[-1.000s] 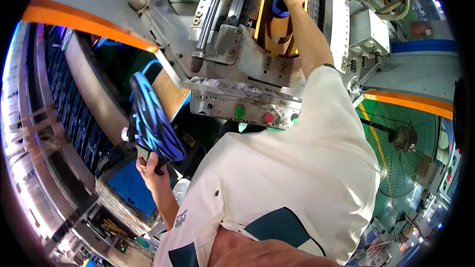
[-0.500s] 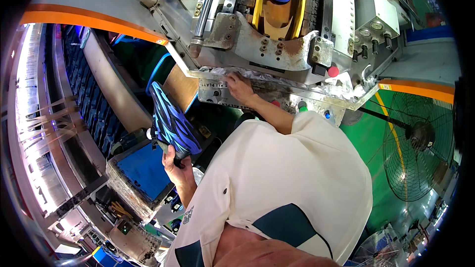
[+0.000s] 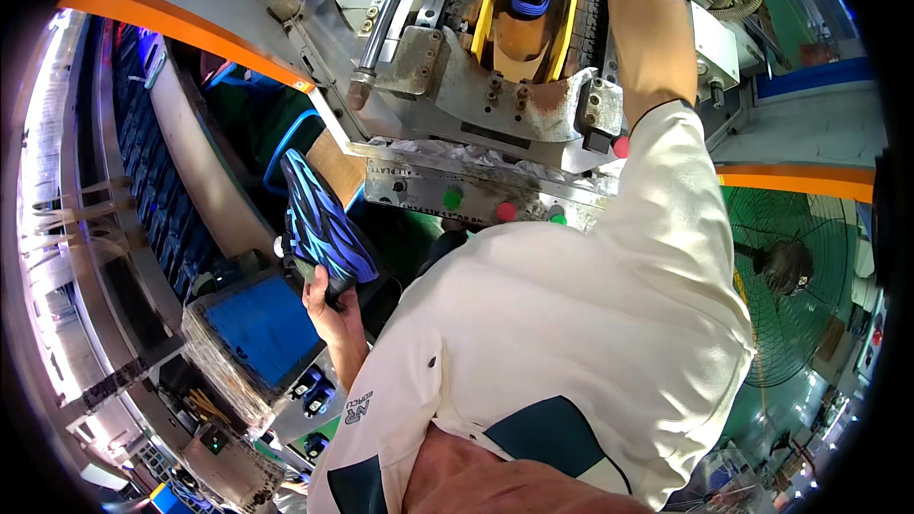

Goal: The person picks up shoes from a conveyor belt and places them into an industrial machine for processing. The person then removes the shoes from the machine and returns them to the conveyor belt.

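In my left hand (image 3: 333,314) is a shoe upper (image 3: 328,219) with blue, purple and black streaks. My fingers are closed around its dark end, and its broad part points up and away from me. A white knob-like piece shows at its left side. My right forearm (image 3: 652,29) reaches far forward over the machine (image 3: 457,86), and the hand lies beyond the top edge of the picture. Between the machine's yellow side pieces (image 3: 564,38) sits another shoe piece (image 3: 531,8) with a blue rim and something white and crumpled on top.
Green and red buttons line the metal control panel (image 3: 476,192) before me. A blue-topped stand (image 3: 262,324) is at my left, beside a conveyor (image 3: 157,152) with dark blue ridges. On the right stands a wire-cage fan (image 3: 788,266). An orange bar (image 3: 190,29) edges the machine.
My right hand has left the front ledge of the machine, and that arm now stretches forward out of the picture. The left hand still holds the shoe upper, nearly in place.
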{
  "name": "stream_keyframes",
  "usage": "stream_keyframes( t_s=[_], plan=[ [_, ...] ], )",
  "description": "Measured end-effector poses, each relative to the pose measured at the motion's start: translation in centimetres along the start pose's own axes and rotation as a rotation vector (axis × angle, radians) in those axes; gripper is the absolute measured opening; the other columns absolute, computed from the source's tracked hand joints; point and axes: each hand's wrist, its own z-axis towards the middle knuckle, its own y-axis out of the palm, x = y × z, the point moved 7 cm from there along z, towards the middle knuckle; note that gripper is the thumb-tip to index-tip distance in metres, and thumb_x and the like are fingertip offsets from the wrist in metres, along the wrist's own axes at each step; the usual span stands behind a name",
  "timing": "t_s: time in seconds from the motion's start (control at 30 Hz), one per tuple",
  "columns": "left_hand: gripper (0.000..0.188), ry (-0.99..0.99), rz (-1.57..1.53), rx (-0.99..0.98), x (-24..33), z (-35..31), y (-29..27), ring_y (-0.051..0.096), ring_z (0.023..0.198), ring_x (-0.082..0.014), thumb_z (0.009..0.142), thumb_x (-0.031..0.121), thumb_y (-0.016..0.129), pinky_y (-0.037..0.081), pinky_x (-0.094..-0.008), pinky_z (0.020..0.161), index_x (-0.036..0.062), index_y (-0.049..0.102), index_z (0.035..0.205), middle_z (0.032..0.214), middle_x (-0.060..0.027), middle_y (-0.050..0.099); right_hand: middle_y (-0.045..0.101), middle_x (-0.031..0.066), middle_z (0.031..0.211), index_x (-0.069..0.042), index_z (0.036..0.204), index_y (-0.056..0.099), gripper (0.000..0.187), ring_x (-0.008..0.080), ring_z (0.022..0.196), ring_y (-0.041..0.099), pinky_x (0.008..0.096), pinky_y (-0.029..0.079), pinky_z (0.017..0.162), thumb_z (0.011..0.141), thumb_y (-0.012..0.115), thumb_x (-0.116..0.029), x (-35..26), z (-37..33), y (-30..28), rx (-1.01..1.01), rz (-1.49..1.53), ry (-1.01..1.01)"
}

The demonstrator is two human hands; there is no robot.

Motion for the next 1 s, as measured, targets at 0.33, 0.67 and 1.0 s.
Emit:
stream_keyframes(
  t_s=[0.33, 0.67, 1.0],
  plan=[
    [0.044, 0.028, -0.037, 0.153, -1.2, -4.3, -3.6, 0.056, 0.086, -0.017, 0.068, 0.018, 0.074, 0.046, -0.0322, 0.079, 0.0041, 0.054, 0.105, 0.095, -0.0038, 0.057, 0.064, 0.0138, 0.08, 0.001, 0.09, 0.06, 0.037, 0.0205, 0.072, 0.062, 0.0344, 0.05, 0.064, 0.068, 0.068, -0.027, 4.9, -1.7, 2.9, -0.321, -0.194, 0.184],
    [0.04, 0.027, -0.237, 0.336, -2.6, -12.0, -13.1, 0.06, 0.076, -0.0155, 0.074, 0.008, 0.068, 0.051, -0.027, 0.068, -0.0038, 0.054, 0.109, 0.09, -0.0069, 0.06, 0.063, 0.0127, 0.093, 0.0, 0.091, 0.059, 0.024, 0.0206, 0.082, 0.061, 0.04, 0.049, 0.069, 0.081, 0.06, -0.022, 23.8, -1.4, -1.6, -0.402, 0.118, 0.52],
    [0.015, 0.247, -0.731, 1.058, -6.9, -20.5, -36.0, 0.058, 0.068, -0.0196, 0.076, 0.011, 0.064, 0.051, -0.0389, 0.066, -0.0001, 0.06, 0.085, 0.077, -0.0076, 0.06, 0.062, 0.0146, 0.102, 0.004, 0.108, 0.058, 0.025, 0.0227, 0.088, 0.063, 0.0306, 0.052, 0.073, 0.091, 0.048, -0.012, -21.3, -25.0, 14.3, -0.81, 0.168, -0.015]
  ],
)
